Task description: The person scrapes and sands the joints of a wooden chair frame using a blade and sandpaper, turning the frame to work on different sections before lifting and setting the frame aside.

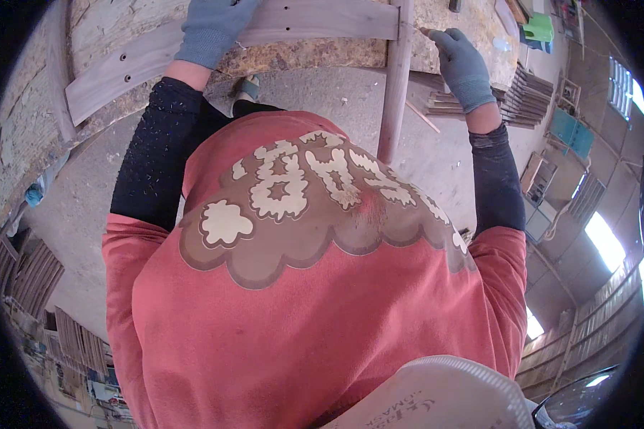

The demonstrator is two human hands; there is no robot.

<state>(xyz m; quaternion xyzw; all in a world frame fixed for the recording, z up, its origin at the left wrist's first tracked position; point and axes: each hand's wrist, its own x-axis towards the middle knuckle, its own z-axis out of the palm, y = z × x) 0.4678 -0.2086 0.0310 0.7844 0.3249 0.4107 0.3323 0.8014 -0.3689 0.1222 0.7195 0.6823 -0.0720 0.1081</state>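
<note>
Gloved hands on a wooden frame.
Left hand (211, 30) gripping the rail (193, 43); right hand (462, 63) pinching a small tool (425, 31) beside the upright (396, 86); best kept steady.

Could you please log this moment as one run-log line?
left hand: gloved, resting on grey wooden chair frame | right hand: gloved, pinching small tool at upright | surface: chipboard workbench

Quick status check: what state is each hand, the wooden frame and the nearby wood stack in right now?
Left hand: gloved, resting on the wooden frame's curved rail.
Right hand: gloved, holding a small tool whose tip sits near the frame's upright.
Wooden frame: unfinished, rail joined to upright, lying on the workbench.
Slat stack: piled, untouched.
</note>
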